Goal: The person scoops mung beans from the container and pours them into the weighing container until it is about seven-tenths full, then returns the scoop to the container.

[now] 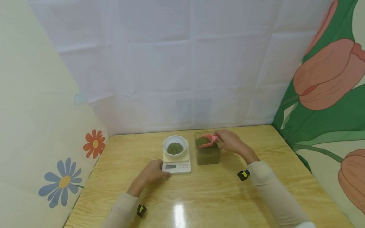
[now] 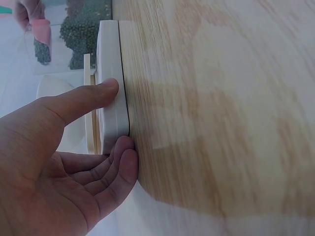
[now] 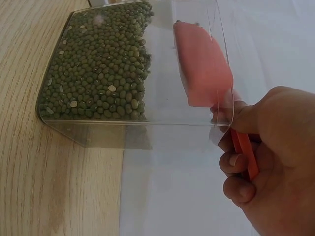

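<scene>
My right hand (image 1: 229,141) grips the handle of a pink scoop (image 1: 211,138). Its bowl sits inside a clear square container (image 1: 207,158), above the level of the green mung beans (image 3: 98,69); beans lie in the scoop (image 2: 42,52). Left of the container stands a white kitchen scale (image 1: 180,167) carrying a white bowl (image 1: 174,139) with mung beans in it. At the scale's front left corner, my left hand (image 1: 153,172) holds on, thumb against the front face and fingers bent along the side. Its display digits are too small to read.
Everything stands on a wood-grain table (image 1: 216,196), with a white cloth (image 1: 154,63) hanging behind its back edge. Flower-printed sheets (image 1: 322,79) line both sides. A black strap piece (image 1: 243,174) shows by the right wrist, another (image 1: 141,210) by the left.
</scene>
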`<state>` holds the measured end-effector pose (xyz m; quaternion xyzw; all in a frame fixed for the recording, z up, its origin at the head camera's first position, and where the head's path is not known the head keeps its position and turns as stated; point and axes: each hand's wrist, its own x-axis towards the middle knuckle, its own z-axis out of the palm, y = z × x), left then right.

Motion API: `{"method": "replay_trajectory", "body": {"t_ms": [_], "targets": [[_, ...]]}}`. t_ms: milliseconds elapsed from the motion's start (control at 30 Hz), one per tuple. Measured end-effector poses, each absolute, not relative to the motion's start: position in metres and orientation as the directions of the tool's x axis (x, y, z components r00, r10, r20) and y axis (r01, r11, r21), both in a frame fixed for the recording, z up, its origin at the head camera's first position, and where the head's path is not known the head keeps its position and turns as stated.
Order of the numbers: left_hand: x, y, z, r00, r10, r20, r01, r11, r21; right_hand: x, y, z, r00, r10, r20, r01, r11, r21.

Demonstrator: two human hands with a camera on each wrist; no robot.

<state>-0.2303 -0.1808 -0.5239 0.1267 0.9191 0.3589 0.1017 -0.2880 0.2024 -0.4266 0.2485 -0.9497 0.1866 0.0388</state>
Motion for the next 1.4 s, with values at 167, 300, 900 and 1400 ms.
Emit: {"method": "replay_trajectory", "body": {"t_ms": [167, 300, 900, 1400], "targets": [[-0.2313, -0.1803, -0.5250, -0.947, 0.307, -0.096, 0.160, 0.708, 0.687, -0.2870, 0.2034, -0.4259, -0.876, -0.455, 0.158, -0.481, 0.811, -0.334], [-0.2319, -0.1803, -0.5264, -0.946, 0.310, -0.092, 0.166, 0.710, 0.684, -0.2876, 0.2042, -0.4258, -0.876, -0.455, 0.159, -0.482, 0.808, -0.338], [-0.2293, -0.1814, -0.5240, -0.951, 0.291, -0.109, 0.139, 0.712, 0.688, -0.2849, 0.2054, -0.4220, -0.883, -0.436, 0.174, -0.470, 0.804, -0.365], [-0.2301, -0.1810, -0.5243, -0.948, 0.299, -0.108, 0.144, 0.706, 0.693, -0.2853, 0.2097, -0.4242, -0.890, -0.407, 0.203, -0.455, 0.800, -0.391]]}}
